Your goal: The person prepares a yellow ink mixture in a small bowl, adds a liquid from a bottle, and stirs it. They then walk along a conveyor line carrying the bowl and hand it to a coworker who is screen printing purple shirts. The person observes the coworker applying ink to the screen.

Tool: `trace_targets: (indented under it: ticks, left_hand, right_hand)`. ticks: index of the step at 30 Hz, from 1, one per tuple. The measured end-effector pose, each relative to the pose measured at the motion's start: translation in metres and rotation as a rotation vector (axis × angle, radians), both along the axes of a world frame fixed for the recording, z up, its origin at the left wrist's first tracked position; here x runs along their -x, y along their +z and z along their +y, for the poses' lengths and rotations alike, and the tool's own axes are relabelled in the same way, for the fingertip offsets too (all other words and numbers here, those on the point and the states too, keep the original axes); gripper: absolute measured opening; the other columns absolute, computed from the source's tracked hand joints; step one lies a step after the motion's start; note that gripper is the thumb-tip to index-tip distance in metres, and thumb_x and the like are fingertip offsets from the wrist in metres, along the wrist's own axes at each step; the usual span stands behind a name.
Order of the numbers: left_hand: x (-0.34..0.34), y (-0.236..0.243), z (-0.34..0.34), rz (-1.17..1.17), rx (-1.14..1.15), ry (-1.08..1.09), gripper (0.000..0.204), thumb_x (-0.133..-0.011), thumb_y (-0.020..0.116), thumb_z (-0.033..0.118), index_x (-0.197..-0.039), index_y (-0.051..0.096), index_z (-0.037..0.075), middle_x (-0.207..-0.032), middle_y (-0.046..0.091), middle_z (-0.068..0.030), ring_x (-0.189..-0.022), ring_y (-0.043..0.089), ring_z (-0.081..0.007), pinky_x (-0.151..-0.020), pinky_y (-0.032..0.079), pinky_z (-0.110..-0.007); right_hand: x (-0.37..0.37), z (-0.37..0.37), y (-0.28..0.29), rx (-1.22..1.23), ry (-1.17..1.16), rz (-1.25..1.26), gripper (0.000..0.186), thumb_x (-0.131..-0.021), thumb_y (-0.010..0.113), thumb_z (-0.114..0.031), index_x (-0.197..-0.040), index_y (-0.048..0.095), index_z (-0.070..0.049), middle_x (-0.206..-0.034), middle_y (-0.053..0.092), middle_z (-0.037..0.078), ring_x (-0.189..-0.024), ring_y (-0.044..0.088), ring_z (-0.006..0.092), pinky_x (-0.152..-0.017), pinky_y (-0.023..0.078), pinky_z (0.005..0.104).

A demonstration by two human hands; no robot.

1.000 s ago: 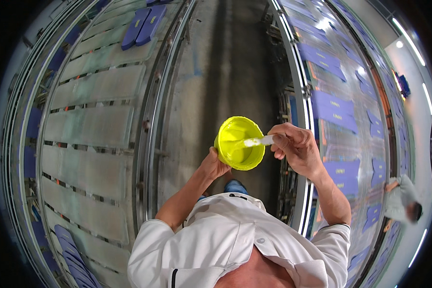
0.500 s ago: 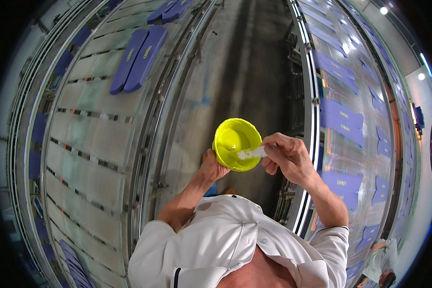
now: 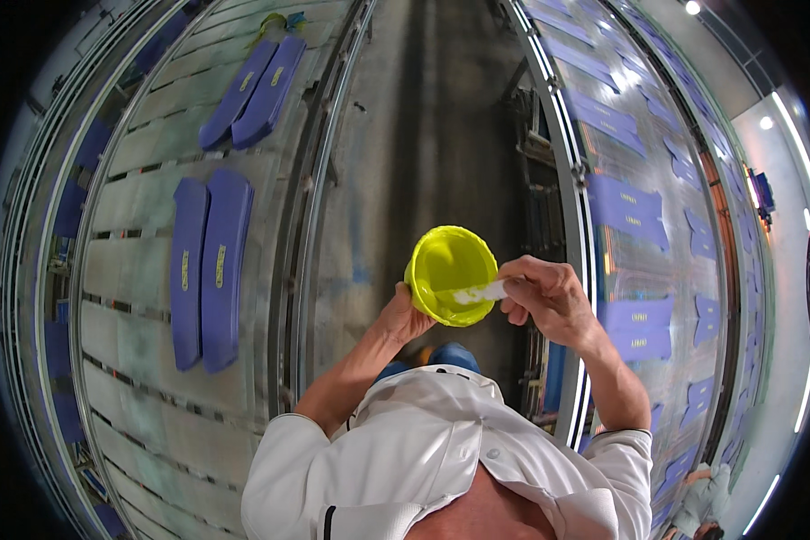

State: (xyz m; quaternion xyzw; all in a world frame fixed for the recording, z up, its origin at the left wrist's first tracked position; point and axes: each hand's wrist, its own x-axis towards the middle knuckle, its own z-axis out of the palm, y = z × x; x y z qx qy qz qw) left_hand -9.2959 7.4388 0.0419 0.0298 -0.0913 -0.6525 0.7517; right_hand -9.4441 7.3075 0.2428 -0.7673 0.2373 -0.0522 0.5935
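Observation:
A round tub (image 3: 417, 290) is held tilted in front of my body, its inside coated with bright yellow paste, probably ink or paint. My left hand (image 3: 401, 315) grips the tub's lower left side, with the fingers partly hidden beneath and behind it. Pinched between the thumb and fingers of my right hand (image 3: 553, 301) is a white flat stick (image 3: 488, 292), like a small spatula. Its far end lies over the inside of the tub near the right rim and carries yellow smears. Whether the tip touches the paste I cannot tell.
On the left runs a long slatted table (image 3: 135, 315) with paired purple panels (image 3: 220, 270). Along the right, a long table with a metal rail (image 3: 574, 202) carries several purple pieces (image 3: 634, 328). A concrete aisle (image 3: 423, 135) lies between them. Another person (image 3: 700, 499) stands far right.
Both tables have slid toward me in the picture, and a pair of purple panels on the left is now closer. My hands keep hold of the tub and stick, slightly farther right.

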Motion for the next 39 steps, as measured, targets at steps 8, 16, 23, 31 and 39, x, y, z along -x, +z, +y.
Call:
trace_targets:
  ticks: [8, 16, 23, 31, 39]
  left_hand:
    - [-0.117, -0.009, -0.141, -0.008, -0.081, 0.077, 0.084, -0.065, 0.084, 0.045, -0.132, 0.051, 0.006, -0.128, 0.059, -0.0103, -0.116, 0.060, -0.0240, -0.096, 0.054, -0.040]
    - [-0.223, 0.001, -0.288, -0.024, -0.089, 0.153, 0.099, -0.062, 0.084, 0.052, -0.140, 0.042, 0.008, -0.139, 0.050, -0.0118, -0.126, 0.052, -0.0282, -0.104, 0.046, -0.046]
    - [-0.336, -0.003, -0.424, 0.075, -0.055, 0.104, 0.083, -0.064, 0.084, 0.043, -0.132, 0.052, 0.008, -0.134, 0.055, -0.0119, -0.121, 0.057, -0.0256, -0.096, 0.052, -0.045]
    - [-0.488, -0.004, -0.575, 0.077, -0.020, -0.037, 0.078, -0.069, 0.081, 0.045, -0.131, 0.054, 0.007, -0.131, 0.058, -0.0122, -0.118, 0.059, -0.0239, -0.096, 0.053, -0.043]
    - [-0.612, -0.010, -0.706, 0.051, -0.008, -0.007, 0.084, -0.070, 0.078, 0.048, -0.136, 0.047, 0.008, -0.138, 0.051, -0.0121, -0.126, 0.053, -0.0266, -0.102, 0.049, -0.045]
  right_hand:
    - [-0.130, -0.165, -0.007, 0.984, 0.204, -0.267, 0.017, -0.078, 0.060, 0.011, -0.090, 0.063, -0.001, -0.079, 0.066, 0.012, -0.063, 0.064, 0.0270, -0.055, 0.051, 0.0321]
    - [-0.240, -0.321, -0.007, -0.075, 0.147, -0.044, 0.015, -0.092, 0.050, 0.007, -0.096, 0.064, 0.002, -0.073, 0.062, 0.008, -0.060, 0.059, 0.0095, -0.055, 0.049, 0.0231]
    - [-0.361, -0.451, -0.020, 0.803, 0.113, -0.321, 0.018, -0.080, 0.060, 0.011, -0.095, 0.064, 0.002, -0.074, 0.062, 0.013, -0.062, 0.063, 0.0244, -0.058, 0.051, 0.0316]
    - [-0.488, -0.576, 0.001, 0.218, 0.001, -0.172, 0.012, -0.092, 0.052, 0.005, -0.093, 0.064, 0.000, -0.072, 0.062, 0.007, -0.060, 0.059, 0.0125, -0.055, 0.048, 0.0261]
    - [-0.603, -0.710, 0.008, 0.476, 0.142, -0.221, 0.018, -0.080, 0.054, 0.014, -0.090, 0.062, 0.002, -0.074, 0.061, 0.015, -0.059, 0.060, 0.0268, -0.055, 0.047, 0.0306]
